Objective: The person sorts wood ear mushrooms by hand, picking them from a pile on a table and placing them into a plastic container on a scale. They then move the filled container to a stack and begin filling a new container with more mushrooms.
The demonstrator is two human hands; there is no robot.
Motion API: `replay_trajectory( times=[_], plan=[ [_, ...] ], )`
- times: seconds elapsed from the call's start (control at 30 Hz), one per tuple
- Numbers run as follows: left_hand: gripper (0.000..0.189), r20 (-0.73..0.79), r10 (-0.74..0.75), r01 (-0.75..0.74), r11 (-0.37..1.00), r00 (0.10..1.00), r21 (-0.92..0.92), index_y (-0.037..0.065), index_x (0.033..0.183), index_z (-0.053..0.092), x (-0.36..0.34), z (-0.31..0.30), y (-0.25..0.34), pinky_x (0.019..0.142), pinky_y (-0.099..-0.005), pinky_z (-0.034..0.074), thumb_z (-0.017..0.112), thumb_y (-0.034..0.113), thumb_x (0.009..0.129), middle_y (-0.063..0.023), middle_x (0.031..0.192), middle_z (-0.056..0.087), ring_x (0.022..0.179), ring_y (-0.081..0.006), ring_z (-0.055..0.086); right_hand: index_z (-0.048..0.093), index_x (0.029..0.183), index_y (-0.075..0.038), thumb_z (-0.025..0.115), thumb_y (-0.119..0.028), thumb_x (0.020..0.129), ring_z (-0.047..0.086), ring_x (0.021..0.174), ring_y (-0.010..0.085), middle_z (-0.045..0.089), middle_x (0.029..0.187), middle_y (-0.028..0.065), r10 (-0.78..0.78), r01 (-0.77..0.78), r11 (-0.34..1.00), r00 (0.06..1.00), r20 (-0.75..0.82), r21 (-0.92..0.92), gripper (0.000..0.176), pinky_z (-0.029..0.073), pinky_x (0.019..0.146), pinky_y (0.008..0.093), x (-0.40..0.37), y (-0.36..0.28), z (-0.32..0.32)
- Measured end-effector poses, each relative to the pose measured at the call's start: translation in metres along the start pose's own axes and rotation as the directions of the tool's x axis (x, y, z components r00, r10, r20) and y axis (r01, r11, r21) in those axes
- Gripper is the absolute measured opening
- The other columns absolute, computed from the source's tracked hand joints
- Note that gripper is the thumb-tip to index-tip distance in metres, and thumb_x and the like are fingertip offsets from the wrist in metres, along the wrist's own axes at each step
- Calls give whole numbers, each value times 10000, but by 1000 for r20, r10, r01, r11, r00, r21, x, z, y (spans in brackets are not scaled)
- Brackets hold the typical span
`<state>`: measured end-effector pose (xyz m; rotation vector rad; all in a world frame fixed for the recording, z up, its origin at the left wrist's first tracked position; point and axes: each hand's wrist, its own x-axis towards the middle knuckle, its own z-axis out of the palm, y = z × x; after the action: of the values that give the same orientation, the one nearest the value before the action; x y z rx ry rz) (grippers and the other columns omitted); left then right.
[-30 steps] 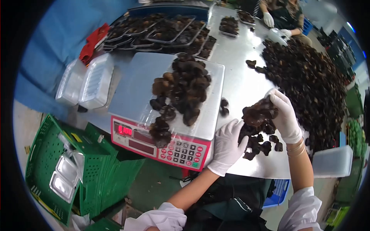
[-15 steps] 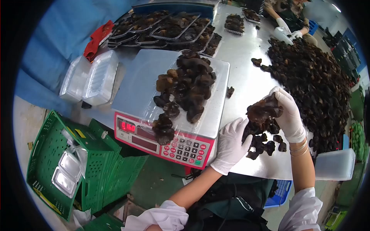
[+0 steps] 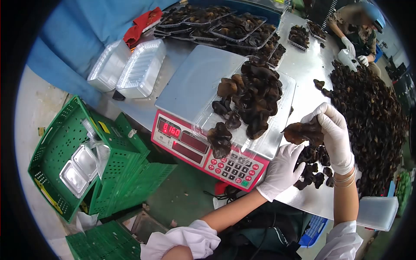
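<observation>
My gloved right hand (image 3: 334,136) pinches a dark brown wood ear mushroom (image 3: 303,132) between thumb and fingers, raised over a small heap of wood ears (image 3: 313,173). My gloved left hand (image 3: 282,170) rests at the left side of that heap, thumb and fingers apart, by the scale's right corner. On the weighing scale (image 3: 184,80), whose red display reads 0.160, sits a clear plastic tray (image 3: 201,123) filled with wood ears (image 3: 255,97). One cluster hangs over the tray's near edge, above the keypad.
A large pile of wood ears (image 3: 368,121) covers the table's right side. Filled trays (image 3: 238,28) are stacked behind the scale; nested clear trays (image 3: 141,69) stand left. Green crates (image 3: 110,138) are on the floor. A co-worker (image 3: 357,32) works at the far right.
The view has turned, so the scale and trays appear further right. My right hand still holds a wood ear above the small heap; the display still reads 0.160.
</observation>
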<state>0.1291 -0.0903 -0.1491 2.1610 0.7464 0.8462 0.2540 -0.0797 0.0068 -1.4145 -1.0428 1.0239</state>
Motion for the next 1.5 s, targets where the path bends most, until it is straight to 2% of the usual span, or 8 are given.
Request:
replay_trajectory(
  times=[0.43, 0.53, 0.67, 0.73, 0.8, 0.87, 0.93, 1.5],
  plan=[
    [568, 91, -23, 23, 1000, 996, 2, -1, 1393, 487, -1, -7, 4, 1069, -466, 405, 629, 270, 914, -210, 1355, 505, 1256, -376, 464, 692, 915, -45, 676, -194, 943, 636, 801, 78, 708, 849, 13, -200, 183, 960, 978, -63, -210, 153, 487, 759, 238, 27, -46, 83],
    [556, 142, -40, 33, 998, 989, 52, -25, 1359, 500, -1, -7, 3, 1055, -475, 417, 629, 271, 906, -239, 1339, 510, 1245, -387, 476, 631, 812, -90, 717, -125, 808, 584, 838, 309, 593, 814, 74, -595, 411, 394, 796, 113, -822, 93, 480, 753, 408, 44, -31, 96],
    [571, 30, 9, -9, 1000, 1000, 3, -50, 1338, 511, -6, 10, -5, 1049, -467, 425, 637, 279, 888, -280, 1337, 509, 1281, -417, 466, 672, 915, -121, 743, -108, 789, 594, 883, 274, 600, 879, 47, -645, 490, 372, 747, 160, -788, 145, 460, 805, 382, 37, -31, 99],
    [590, 305, -120, 114, 993, 945, 35, -11, 1407, 478, -18, 30, -21, 1106, -444, 385, 628, 265, 908, -271, 1410, 464, 1329, -406, 439, 703, 979, -132, 754, -88, 786, 603, 872, 257, 616, 874, 45, -676, 521, 347, 715, 177, -779, 204, 454, 816, 366, 30, -30, 101],
    [599, 145, 111, -180, 453, 983, 873, 65, 1538, 365, -39, 79, -51, 1231, -436, 220, 536, 278, 1005, -144, 1568, 375, 1462, -298, 322, 705, 959, -122, 754, -92, 784, 578, 881, 246, 600, 875, 28, -650, 602, 335, 704, 285, -725, 184, 418, 802, 379, 21, -29, 104],
    [579, 168, 226, -279, 845, 959, 457, 61, 1537, 355, -17, 23, -29, 1211, -430, 269, 516, 252, 1014, -165, 1537, 389, 1413, -290, 377, 707, 935, -128, 814, -221, 760, 559, 850, 224, 570, 868, 17, -618, 625, 353, 715, 329, -696, 226, 389, 762, 363, 13, -24, 110],
    [580, 135, -8, 14, 999, 991, -44, 54, 1498, 395, -2, -15, 7, 1169, -455, 315, 561, 274, 987, -183, 1480, 428, 1369, -326, 411, 644, 883, -136, 813, -401, 734, 534, 829, 235, 546, 905, 41, -544, 655, 337, 722, 428, -676, 348, 368, 730, 384, 4, -19, 118],
    [604, -6, 13, -13, 1000, 1000, 5, 80, 1445, 465, -7, 14, -7, 1083, -481, 366, 630, 319, 915, -158, 1412, 487, 1288, -345, 452, 597, 820, -113, 789, -351, 727, 524, 810, 232, 496, 845, 51, -594, 632, 204, 687, 419, -748, 319, 370, 714, 393, 3, -4, 141]
  ],
)
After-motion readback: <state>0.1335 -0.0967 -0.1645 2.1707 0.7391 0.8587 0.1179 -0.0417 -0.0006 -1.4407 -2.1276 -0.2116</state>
